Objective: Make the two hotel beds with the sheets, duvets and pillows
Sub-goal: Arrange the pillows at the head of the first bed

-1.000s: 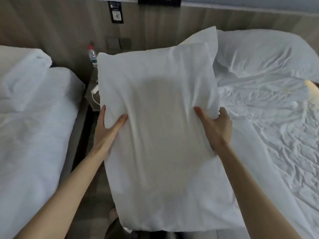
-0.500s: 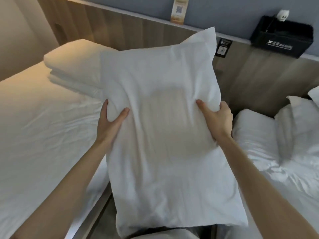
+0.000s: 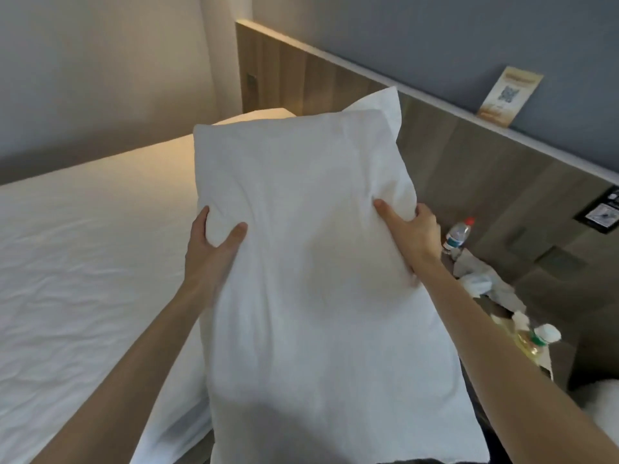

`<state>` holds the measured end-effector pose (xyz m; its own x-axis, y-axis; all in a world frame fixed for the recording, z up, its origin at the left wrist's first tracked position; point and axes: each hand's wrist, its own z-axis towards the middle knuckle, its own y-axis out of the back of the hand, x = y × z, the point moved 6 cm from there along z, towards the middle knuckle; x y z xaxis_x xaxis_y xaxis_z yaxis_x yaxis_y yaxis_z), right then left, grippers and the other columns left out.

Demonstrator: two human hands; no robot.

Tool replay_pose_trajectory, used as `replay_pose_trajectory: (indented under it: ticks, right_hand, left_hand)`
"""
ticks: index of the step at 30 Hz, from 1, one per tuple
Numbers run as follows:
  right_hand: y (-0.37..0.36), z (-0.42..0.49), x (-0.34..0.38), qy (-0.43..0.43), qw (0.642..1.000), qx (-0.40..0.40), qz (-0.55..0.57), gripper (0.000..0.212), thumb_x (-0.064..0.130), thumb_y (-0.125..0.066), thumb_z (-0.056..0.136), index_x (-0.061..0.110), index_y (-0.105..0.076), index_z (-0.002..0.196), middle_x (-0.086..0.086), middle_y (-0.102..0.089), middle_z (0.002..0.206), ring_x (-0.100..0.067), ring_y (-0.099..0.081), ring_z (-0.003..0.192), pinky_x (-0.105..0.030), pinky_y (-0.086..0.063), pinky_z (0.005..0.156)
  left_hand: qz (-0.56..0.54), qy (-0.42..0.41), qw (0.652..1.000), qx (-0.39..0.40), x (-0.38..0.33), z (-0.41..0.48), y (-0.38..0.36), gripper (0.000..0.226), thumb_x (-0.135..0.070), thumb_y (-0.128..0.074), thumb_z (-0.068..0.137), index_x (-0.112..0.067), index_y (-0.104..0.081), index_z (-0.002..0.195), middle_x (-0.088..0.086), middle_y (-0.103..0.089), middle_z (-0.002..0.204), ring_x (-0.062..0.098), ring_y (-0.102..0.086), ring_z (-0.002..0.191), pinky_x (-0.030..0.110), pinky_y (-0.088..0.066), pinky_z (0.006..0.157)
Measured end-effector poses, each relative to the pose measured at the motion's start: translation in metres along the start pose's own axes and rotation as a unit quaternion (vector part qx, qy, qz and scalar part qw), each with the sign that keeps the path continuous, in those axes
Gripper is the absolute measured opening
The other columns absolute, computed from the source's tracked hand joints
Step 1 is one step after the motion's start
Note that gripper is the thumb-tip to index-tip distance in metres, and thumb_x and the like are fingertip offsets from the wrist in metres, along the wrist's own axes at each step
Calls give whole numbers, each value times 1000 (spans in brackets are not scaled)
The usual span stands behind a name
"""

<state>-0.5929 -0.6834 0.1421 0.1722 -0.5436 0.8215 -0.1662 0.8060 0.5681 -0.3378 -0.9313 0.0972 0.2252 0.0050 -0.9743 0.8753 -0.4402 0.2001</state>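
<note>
I hold a large white pillow [image 3: 311,262] upright in front of me, over the edge of the left bed [image 3: 87,262]. My left hand [image 3: 211,252] grips its left edge, thumb on the front face. On the opposite edge my right hand [image 3: 410,239] pinches the pillow's fabric. The left bed is covered with a smooth white sheet. Another white pillow [image 3: 254,115] peeks out behind the held one at the bed's head. A bit of the right bed's white bedding [image 3: 603,396] shows at the lower right edge.
A wooden headboard panel [image 3: 469,169] runs along the grey wall, with a card [image 3: 509,95] on its ledge. The nightstand [image 3: 552,346] between the beds carries a water bottle [image 3: 457,234], crumpled tissues [image 3: 482,276] and a yellow bottle [image 3: 532,339].
My view has swung left, from the right bed over the nightstand to the left bed. The pillow has travelled with me; both hands keep the same grip.
</note>
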Motion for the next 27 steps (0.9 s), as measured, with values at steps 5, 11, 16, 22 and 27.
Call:
replay_pose_trajectory:
  ticks: [5, 11, 16, 22, 27]
  right_hand:
    - [-51, 105, 30, 37, 996, 82, -11, 106, 90, -54, 58, 14, -51, 132, -2, -62, 124, -26, -60, 112, -44, -51, 95]
    - [-96, 208, 73, 48, 991, 120, -30, 90, 75, -63, 71, 9, -47, 131, -5, -58, 127, -29, -55, 117, -44, -45, 99]
    - [-128, 263, 106, 64, 989, 123, -46, 83, 71, -66, 72, 10, -46, 125, -3, -55, 115, -30, -55, 115, -41, -46, 92]
    - [-140, 320, 138, 81, 989, 91, -82, 90, 74, -64, 71, 9, -45, 131, -9, -57, 125, -31, -55, 114, -38, -45, 85]
    - [-148, 375, 167, 96, 987, 83, -99, 92, 76, -63, 69, 10, -44, 131, -9, -57, 125, -32, -56, 113, -37, -44, 81]
  left_hand:
    - [5, 2, 998, -62, -15, 64, -31, 73, -45, -65, 87, -31, -30, 149, -9, -43, 147, 17, -46, 130, 34, -38, 106]
    - [14, -1, 996, -83, -37, 143, -60, 69, -40, -61, 91, -27, -28, 151, -6, -39, 151, 19, -42, 134, 38, -35, 110]
    - [10, 10, 998, -65, -45, 209, -75, 72, -40, -63, 90, -25, -27, 151, -6, -38, 152, 20, -42, 135, 40, -36, 111]
    - [-4, 13, 999, -34, -64, 273, -98, 69, -33, -64, 90, -23, -31, 150, -6, -39, 151, 18, -41, 135, 41, -35, 111]
    - [-45, 4, 998, -38, -85, 313, -126, 68, -29, -64, 91, -19, -31, 150, -5, -39, 150, 17, -41, 135, 38, -35, 111]
